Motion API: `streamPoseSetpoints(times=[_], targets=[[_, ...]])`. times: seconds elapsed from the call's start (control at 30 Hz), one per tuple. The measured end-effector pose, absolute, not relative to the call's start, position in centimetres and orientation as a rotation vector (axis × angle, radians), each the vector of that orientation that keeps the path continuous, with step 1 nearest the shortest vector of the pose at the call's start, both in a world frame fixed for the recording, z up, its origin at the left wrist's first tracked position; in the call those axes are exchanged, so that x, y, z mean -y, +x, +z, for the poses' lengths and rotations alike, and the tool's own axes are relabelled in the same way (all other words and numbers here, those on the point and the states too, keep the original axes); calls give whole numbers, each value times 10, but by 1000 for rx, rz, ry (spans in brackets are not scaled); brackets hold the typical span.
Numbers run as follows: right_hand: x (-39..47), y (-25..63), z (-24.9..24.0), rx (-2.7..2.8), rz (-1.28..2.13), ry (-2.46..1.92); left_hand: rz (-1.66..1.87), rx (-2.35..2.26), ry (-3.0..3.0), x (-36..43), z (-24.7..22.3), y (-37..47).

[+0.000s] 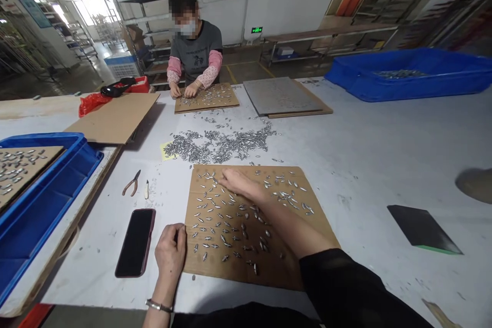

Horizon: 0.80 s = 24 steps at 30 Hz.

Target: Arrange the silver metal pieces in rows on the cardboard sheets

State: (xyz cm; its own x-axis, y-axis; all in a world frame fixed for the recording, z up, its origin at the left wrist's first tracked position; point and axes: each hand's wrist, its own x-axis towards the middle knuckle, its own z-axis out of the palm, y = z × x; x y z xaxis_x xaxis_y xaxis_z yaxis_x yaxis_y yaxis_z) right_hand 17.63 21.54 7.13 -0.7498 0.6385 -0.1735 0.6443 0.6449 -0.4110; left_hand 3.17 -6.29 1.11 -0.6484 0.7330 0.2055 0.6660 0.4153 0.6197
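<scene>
A brown cardboard sheet (230, 278) lies in front of me, dotted with small silvery metal pieces (225, 241). My right hand (235, 181) reaches over its upper left part, fingers pinched together at some pieces; what they hold is too small to make out. At the sheet's left edge rests my left hand (171, 248), its fingers curled and closed, with any content hidden. Beyond the sheet spreads a loose heap of the same metal pieces (246, 144), partly over a yellow paper (166, 150).
Left of the sheet lie a phone (136, 243), pliers (132, 183) and a small white-handled tool (146, 190). Blue trays stand at left (46, 212) and back right (384, 87). Across the table a person (196, 56) handles pieces on another cardboard. A dark plate (423, 228) lies right.
</scene>
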Motion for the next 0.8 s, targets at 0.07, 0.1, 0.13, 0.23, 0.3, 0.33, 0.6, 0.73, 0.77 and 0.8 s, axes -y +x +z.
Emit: streamPoseSetpoints(times=[0.07, 0.1, 0.13, 0.23, 0.3, 0.33, 0.6, 0.73, 0.77, 0.8], targets=[[-227, 180, 68, -2891, -825, 1201, 1046, -2563, 1268, 63, 11, 32], [-232, 181, 66, -2928, -834, 1243, 1045, -2568, 1268, 63, 11, 32], [-235, 180, 64, -2968, -808, 1259, 1046, -2572, 1269, 63, 11, 32], [-236, 174, 56, -3056, -618, 1157, 1051, -2577, 1280, 63, 12, 32], [-230, 170, 50, -3068, -502, 1082, 1055, -2574, 1288, 63, 12, 33], [-226, 168, 48, -3067, -456, 1060, 1056, -2573, 1291, 63, 12, 33], [-214, 171, 51, -2948, -354, 1004, 1036, -2587, 1269, 63, 10, 33], [-211, 166, 61, -2934, -416, 1061, 1034, -2583, 1257, 63, 10, 34], [-210, 164, 63, -2915, -432, 1073, 1036, -2581, 1260, 64, 10, 34], [-209, 162, 65, -2891, -449, 1079, 1038, -2580, 1262, 64, 10, 34]])
